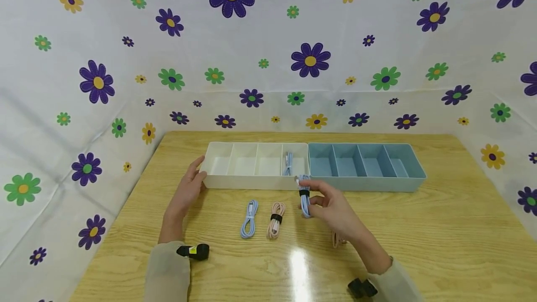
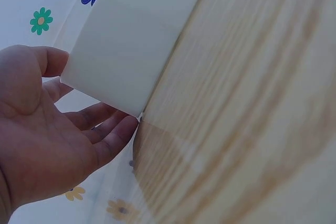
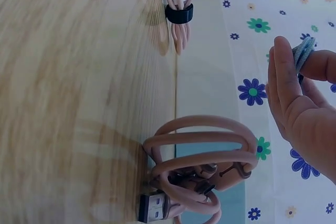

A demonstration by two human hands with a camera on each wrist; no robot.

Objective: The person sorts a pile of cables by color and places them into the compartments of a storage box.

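Note:
My right hand [image 1: 335, 208] pinches a coiled light-blue charging cable [image 1: 304, 202] with a black strap around it, in front of the white box's right end. In the right wrist view that cable [image 3: 303, 55] shows between thumb and fingers. My left hand [image 1: 189, 191] touches the left end of the white divided box [image 1: 247, 182]; its fingertips lie along the end wall in the left wrist view. Another blue cable [image 1: 288, 164] sits in the box's rightmost compartment. On the table lie a blue cable [image 1: 251, 209] and a pink cable [image 1: 276, 217] with a black strap.
A blue divided box [image 1: 369, 184] stands end to end with the white one, on its right. Another coiled pink cable [image 1: 336, 240] is partly hidden by my right wrist; its USB plug [image 3: 153, 206] shows in the right wrist view. Flowered cloth hangs behind the wooden table.

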